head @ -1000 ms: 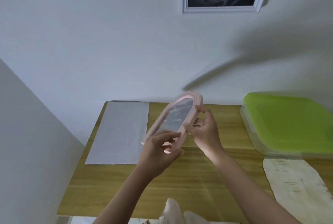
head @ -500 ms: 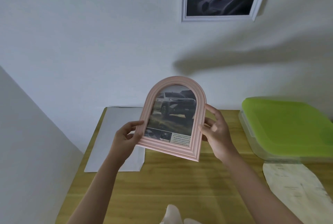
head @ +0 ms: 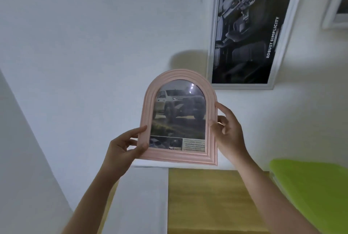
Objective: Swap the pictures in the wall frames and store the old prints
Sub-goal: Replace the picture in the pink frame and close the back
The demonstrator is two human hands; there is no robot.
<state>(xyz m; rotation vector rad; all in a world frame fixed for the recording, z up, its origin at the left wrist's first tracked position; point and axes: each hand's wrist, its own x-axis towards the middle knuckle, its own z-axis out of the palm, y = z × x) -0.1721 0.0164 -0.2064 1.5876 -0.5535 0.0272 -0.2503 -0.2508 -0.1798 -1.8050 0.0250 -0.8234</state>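
Pink arched frame (head: 179, 120) was held up in front of the white wall, above the wooden table (head: 205, 201), front facing the camera. L hand (head: 124, 149) gripped its lower-left edge, thumb on the front, fingers curled behind. R hand (head: 228, 132) clamped the right edge w/ thumb on the front rim, fingers partly bent behind. Both forearms reached up and fwd from the bottom of view. Print in the frame showed a white off-road vehicle on rough ground, w/ small photos and a text block along the bottom, too small to read. White rectangular frame (head: 244, 86) hung on the wall just upper right, its dark print reading "ROBUST SIMPLICITY". Grey sheet (head: 143, 199) lay on the table at left; green-lidded box (head: 310, 192) sat at right.
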